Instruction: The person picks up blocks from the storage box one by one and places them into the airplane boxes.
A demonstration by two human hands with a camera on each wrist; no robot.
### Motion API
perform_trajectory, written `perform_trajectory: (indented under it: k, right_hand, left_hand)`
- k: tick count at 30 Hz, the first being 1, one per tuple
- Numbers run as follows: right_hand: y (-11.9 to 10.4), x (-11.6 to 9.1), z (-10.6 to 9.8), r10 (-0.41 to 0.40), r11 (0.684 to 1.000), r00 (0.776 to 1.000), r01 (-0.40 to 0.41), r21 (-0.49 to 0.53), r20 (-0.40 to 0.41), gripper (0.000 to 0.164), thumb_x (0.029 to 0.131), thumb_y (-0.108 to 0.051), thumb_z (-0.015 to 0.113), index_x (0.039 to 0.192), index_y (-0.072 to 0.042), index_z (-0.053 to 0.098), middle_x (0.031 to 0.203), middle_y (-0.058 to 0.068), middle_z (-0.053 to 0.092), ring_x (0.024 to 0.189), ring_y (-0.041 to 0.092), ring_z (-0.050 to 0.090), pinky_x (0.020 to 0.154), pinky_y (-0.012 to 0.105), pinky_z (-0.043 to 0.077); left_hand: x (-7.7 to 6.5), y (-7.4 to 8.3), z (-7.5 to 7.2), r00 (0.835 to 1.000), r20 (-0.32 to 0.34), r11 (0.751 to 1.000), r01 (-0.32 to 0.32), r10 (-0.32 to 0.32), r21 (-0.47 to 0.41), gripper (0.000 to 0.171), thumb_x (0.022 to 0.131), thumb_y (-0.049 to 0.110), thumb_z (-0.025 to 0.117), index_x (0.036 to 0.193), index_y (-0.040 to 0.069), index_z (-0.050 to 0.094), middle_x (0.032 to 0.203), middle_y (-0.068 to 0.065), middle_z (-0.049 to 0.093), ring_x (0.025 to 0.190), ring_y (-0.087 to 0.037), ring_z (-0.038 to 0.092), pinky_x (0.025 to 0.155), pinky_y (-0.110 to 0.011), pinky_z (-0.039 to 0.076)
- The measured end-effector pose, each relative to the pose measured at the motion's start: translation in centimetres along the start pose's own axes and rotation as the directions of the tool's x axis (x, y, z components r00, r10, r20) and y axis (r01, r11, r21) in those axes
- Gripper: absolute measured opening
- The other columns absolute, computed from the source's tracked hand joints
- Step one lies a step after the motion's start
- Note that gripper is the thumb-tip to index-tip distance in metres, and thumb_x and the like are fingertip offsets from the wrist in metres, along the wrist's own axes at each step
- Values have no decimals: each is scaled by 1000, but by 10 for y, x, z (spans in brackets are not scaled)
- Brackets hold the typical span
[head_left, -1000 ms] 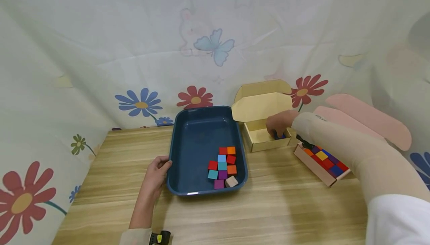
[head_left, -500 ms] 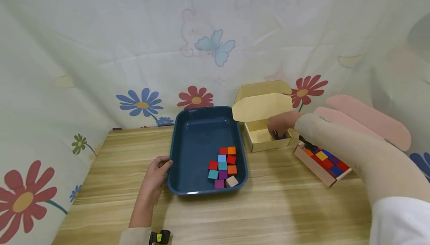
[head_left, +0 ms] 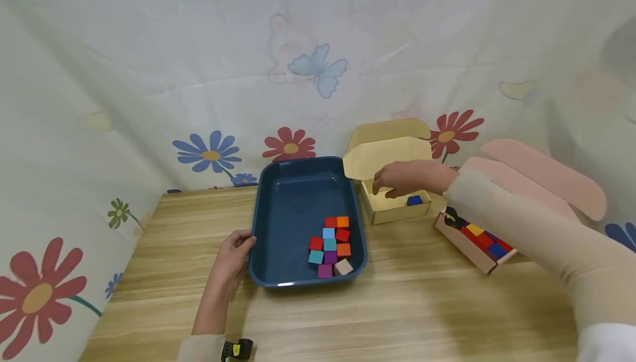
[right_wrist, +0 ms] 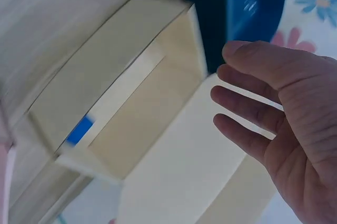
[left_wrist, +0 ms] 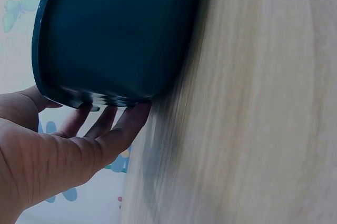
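Note:
My left hand (head_left: 231,257) grips the left rim of a dark blue tray (head_left: 288,207), thumb over the edge and fingers along the outer wall, as the left wrist view shows. Several coloured cubes and a plain wooden one (head_left: 343,267) sit in the tray's near right part. My right hand (head_left: 409,177) hovers over an opened pale yellow cardboard box (head_left: 397,217), fingers loosely bent around nothing. A blue cube (head_left: 414,201) lies in that box's near right corner; the right wrist view also shows the blue cube (right_wrist: 80,130) against the box's wall.
Right of the yellow box stands an opened pink box (head_left: 467,245) packed with coloured cubes (head_left: 484,240), partly hidden by my right sleeve. A patterned cloth (head_left: 318,31) hangs behind the wooden table (head_left: 397,318).
My right hand has let go of the blue cube in the yellow box's corner, risen and shifted left. The left hand has stayed at the tray's rim.

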State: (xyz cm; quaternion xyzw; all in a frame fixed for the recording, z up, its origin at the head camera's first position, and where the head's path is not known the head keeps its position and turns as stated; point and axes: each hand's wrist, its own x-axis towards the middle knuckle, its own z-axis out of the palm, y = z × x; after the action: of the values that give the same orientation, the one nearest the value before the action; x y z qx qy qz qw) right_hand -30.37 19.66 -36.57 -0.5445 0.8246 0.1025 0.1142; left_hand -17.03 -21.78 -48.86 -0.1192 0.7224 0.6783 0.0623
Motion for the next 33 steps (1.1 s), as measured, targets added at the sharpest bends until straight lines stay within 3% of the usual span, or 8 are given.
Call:
perform_trajectory:
  k: [7,16,23,33]
  right_hand:
    - [-39,19,-13,-59,998,997,58,-14,-58,39,95,-14,73,132,-4,65,130,14,64,117,28,63,95,37,55]
    - [-78,70,-26,-113,993,993,112,26,31,48,99,-25,69,143,-10,58,144,8,56,131,23,55,103,30,50]
    - [-104,112,-10,-197,980,973,194,36,117,53,99,-26,69,149,-14,53,150,3,51,136,18,50,106,26,46]
    - [-119,129,12,-229,973,953,225,43,198,54,100,-24,67,151,-17,50,151,1,51,137,15,49,109,26,43]
  left_hand:
    - [1,0,1,1000,5,1000,16,-16,3,38,107,11,49,141,-5,43,139,-20,50,110,-19,54,80,-26,54]
    - [3,2,-2,1000,13,1000,28,-28,-10,40,107,13,51,143,-4,43,139,-20,50,109,-22,54,81,-27,55]
    - [3,-2,-3,1000,13,999,24,-24,-31,39,106,12,52,141,-4,44,132,-15,54,103,-16,57,80,-27,56]
    - [3,-1,-4,1000,20,999,22,-21,-48,39,106,11,53,140,-4,44,127,-13,55,101,-15,57,81,-28,56]
